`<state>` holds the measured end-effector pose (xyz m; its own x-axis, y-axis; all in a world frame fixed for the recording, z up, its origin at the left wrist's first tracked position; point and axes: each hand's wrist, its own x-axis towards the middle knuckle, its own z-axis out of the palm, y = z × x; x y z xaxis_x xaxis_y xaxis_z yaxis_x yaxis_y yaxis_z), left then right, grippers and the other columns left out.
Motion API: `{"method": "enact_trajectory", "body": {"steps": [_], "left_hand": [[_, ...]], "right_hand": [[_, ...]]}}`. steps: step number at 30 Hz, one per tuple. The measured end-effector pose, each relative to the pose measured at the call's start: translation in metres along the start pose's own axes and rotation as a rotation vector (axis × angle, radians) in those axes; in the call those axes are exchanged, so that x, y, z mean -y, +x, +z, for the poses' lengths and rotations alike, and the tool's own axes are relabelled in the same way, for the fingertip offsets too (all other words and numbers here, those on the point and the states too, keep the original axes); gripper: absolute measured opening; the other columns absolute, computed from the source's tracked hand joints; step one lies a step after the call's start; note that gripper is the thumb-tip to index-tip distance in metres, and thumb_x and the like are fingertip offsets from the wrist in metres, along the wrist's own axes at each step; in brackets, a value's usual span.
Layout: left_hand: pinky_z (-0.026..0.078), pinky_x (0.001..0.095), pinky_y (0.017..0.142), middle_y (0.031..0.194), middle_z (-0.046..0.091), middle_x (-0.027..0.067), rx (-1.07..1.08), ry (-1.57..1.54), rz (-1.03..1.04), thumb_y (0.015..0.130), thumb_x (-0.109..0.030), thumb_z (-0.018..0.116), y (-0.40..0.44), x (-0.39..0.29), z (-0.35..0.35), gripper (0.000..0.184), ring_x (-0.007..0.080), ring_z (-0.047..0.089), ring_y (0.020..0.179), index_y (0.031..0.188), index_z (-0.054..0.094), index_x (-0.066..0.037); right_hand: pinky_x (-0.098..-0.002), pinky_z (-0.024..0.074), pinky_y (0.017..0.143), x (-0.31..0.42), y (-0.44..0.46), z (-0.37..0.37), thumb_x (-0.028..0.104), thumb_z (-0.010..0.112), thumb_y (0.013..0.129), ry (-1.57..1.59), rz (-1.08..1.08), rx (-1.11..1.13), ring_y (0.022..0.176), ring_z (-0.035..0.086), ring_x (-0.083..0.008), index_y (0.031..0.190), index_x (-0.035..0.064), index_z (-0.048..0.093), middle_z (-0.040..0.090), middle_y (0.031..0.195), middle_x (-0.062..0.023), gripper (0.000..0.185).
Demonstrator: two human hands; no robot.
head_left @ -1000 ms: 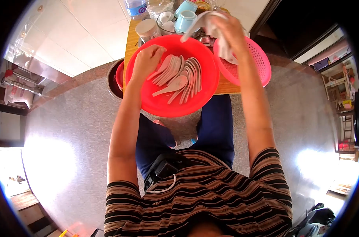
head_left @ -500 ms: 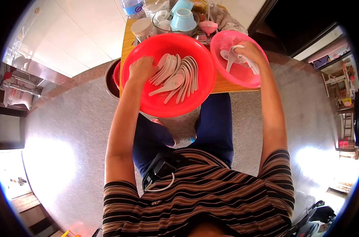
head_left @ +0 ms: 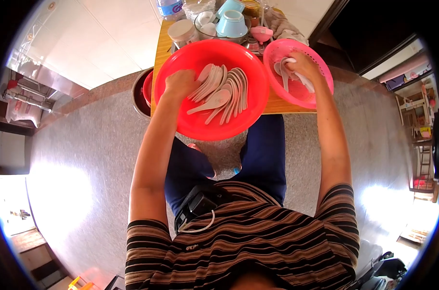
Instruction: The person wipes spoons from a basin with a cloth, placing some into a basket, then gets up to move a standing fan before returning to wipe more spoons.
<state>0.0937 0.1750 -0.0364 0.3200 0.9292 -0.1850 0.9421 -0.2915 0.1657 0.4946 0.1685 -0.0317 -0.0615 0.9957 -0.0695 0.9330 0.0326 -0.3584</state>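
Note:
White soup spoons (head_left: 234, 96) lie fanned and nested in a large red basin (head_left: 219, 130) held out over the table edge. My left hand (head_left: 182, 83) is inside the basin's left side, its fingers closed at the handle of the leftmost spoon; the fingertips are partly hidden. To the right, my right hand (head_left: 304, 65) reaches into a pink colander (head_left: 292, 99) and grips a white cloth (head_left: 304, 81). Beside that cloth, spoons (head_left: 284, 79) rest in the colander, close to my fingers. Whether the right fingers also touch a spoon cannot be made out.
Both vessels sit on a wooden table (head_left: 289, 109). Behind them stand a lidded jar (head_left: 183, 32), a glass bowl with light-blue bowls (head_left: 231, 24), a small pink bowl (head_left: 261, 34) and a water bottle (head_left: 169, 8). A dark-rimmed container (head_left: 138, 94) is below the table's left side.
The view has shifted slightly, moving the table items a little to the right. My right hand and the cloth have moved closer over the spoons in the colander. My left hand stays by the spoons.

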Motion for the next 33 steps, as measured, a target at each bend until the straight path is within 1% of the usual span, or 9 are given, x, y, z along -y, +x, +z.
{"method": "enact_trajectory", "body": {"steps": [3, 6, 7, 11, 13, 19, 26, 28, 33], "left_hand": [[0.05, 0.0417, 0.083, 0.103, 0.067, 0.01, 0.031, -0.015, -0.064, 0.083, -0.035, 0.06, 0.0, -0.005, -0.001, 0.027, 0.0259, 0.062, 0.103, 0.099, 0.068, -0.014], [0.05, 0.0427, 0.082, 0.104, 0.067, 0.0095, 0.038, -0.008, -0.035, 0.084, -0.033, 0.058, -0.002, -0.006, -0.003, 0.026, 0.026, 0.063, 0.102, 0.1, 0.067, -0.015], [0.05, 0.0427, 0.082, 0.104, 0.067, 0.0095, 0.04, -0.008, -0.031, 0.084, -0.033, 0.058, -0.001, -0.006, -0.002, 0.026, 0.026, 0.063, 0.102, 0.1, 0.067, -0.015], [0.051, 0.0433, 0.081, 0.105, 0.067, 0.0095, 0.016, 0.049, -0.007, 0.083, -0.032, 0.059, 0.005, 0.0, 0.004, 0.026, 0.0262, 0.064, 0.099, 0.1, 0.066, -0.014], [0.051, 0.0433, 0.081, 0.105, 0.067, 0.0095, 0.006, 0.076, 0.004, 0.082, -0.032, 0.06, 0.007, 0.001, 0.006, 0.026, 0.0263, 0.064, 0.099, 0.1, 0.066, -0.014], [0.052, 0.044, 0.08, 0.101, 0.068, 0.0132, 0.002, 0.088, -0.054, 0.08, -0.026, 0.058, 0.008, -0.002, 0.006, 0.023, 0.0294, 0.064, 0.099, 0.097, 0.067, -0.013], [0.049, 0.0475, 0.086, 0.105, 0.065, 0.0212, -0.009, -0.055, -0.07, 0.085, -0.023, 0.048, 0.012, 0.0, 0.008, 0.031, 0.0359, 0.062, 0.101, 0.103, 0.064, -0.004], [0.049, 0.0467, 0.088, 0.108, 0.065, 0.023, 0.008, -0.06, -0.085, 0.085, -0.023, 0.046, 0.011, 0.0, 0.008, 0.035, 0.0359, 0.062, 0.104, 0.108, 0.063, -0.002], [0.05, 0.0479, 0.08, 0.098, 0.067, 0.0198, -0.055, -0.102, 0.013, 0.083, -0.03, 0.055, 0.005, -0.001, 0.01, 0.032, 0.0357, 0.064, 0.096, 0.101, 0.059, -0.003]], "right_hand": [[-0.0395, 0.0489, 0.08, 0.002, -0.009, 0.001, 0.03, 0.062, 0.076, 0.045, 0.043, -0.22, 0.093, 0.065, -0.0331, 0.112, 0.0088, 0.061, 0.066, 0.104, -0.0172, 0.042], [-0.0375, 0.0497, 0.081, 0.037, -0.02, -0.035, 0.036, 0.064, 0.076, -0.036, 0.126, -0.122, 0.092, 0.066, -0.0279, 0.125, 0.0154, 0.054, 0.067, 0.103, -0.0138, 0.053], [-0.0359, 0.0499, 0.08, 0.043, -0.019, -0.036, 0.039, 0.062, 0.08, -0.082, 0.043, -0.273, 0.09, 0.066, -0.0256, 0.118, 0.0158, 0.059, 0.068, 0.099, -0.0126, 0.045], [-0.0345, 0.0505, 0.078, 0.108, -0.03, -0.056, 0.041, 0.061, 0.081, 0.136, -0.013, -0.29, 0.087, 0.067, -0.0239, 0.113, 0.0152, 0.062, 0.068, 0.096, -0.0125, 0.041], [-0.0343, 0.0509, 0.076, 0.135, -0.028, -0.052, 0.039, 0.063, 0.082, 0.392, -0.19, -0.275, 0.084, 0.067, -0.0226, 0.107, 0.0135, 0.065, 0.068, 0.093, -0.0118, 0.036], [-0.0333, 0.052, 0.073, 0.183, 0.019, -0.004, 0.037, 0.067, 0.081, 0.539, -0.379, -0.274, 0.08, 0.067, -0.0234, 0.104, 0.01, 0.066, 0.07, 0.092, -0.0109, 0.036], [-0.0346, 0.0523, 0.074, 0.202, 0.036, 0.038, 0.039, 0.067, 0.079, 0.697, -0.304, -0.389, 0.082, 0.068, -0.0267, 0.104, 0.0101, 0.066, 0.07, 0.09, -0.012, 0.038], [-0.0298, 0.0518, 0.075, 0.197, 0.037, 0.043, 0.033, 0.066, 0.082, 0.638, -0.257, -0.43, 0.08, 0.065, -0.0156, 0.104, 0.0062, 0.065, 0.069, 0.091, -0.0088, 0.035], [-0.0277, 0.0516, 0.069, 0.191, 0.03, 0.041, 0.024, 0.067, 0.083, 0.81, -0.286, -0.495, 0.076, 0.063, -0.0132, 0.099, 0.0056, 0.064, 0.067, 0.085, -0.0062, 0.025]]}}
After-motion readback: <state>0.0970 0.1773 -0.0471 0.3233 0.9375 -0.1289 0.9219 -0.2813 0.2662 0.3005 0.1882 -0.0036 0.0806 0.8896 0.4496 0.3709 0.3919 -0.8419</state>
